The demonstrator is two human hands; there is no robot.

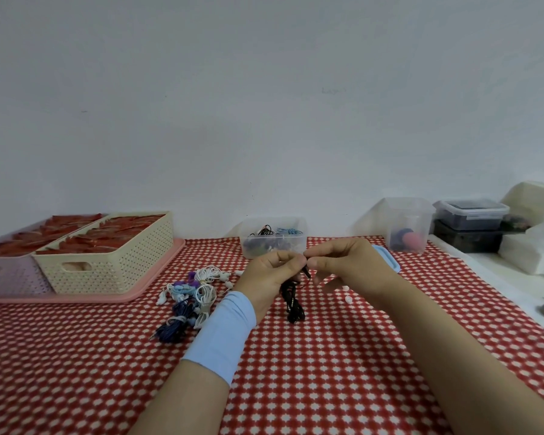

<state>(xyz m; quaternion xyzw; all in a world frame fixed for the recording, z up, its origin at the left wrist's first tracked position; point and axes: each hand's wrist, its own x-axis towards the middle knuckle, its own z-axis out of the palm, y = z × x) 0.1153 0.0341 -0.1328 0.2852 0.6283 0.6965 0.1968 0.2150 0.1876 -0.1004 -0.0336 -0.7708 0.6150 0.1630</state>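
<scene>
The black earphone cable (292,304) is held up just in front of the clear tub (248,228), with its coiled bundle hanging down to the red patterned tablecloth (327,356). The upper part is gripped in the curled fingers of the left hand (269,276). One end, apparently the plug, is pinched between thumb and forefinger of the right hand (349,265). A heap of white and blue earphones (192,296) is seen left of the tub, and a cream basket (107,262) further left.

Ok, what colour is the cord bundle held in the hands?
Black. The cord bundle shows best in the head view, against the red patterned cloth.
</scene>
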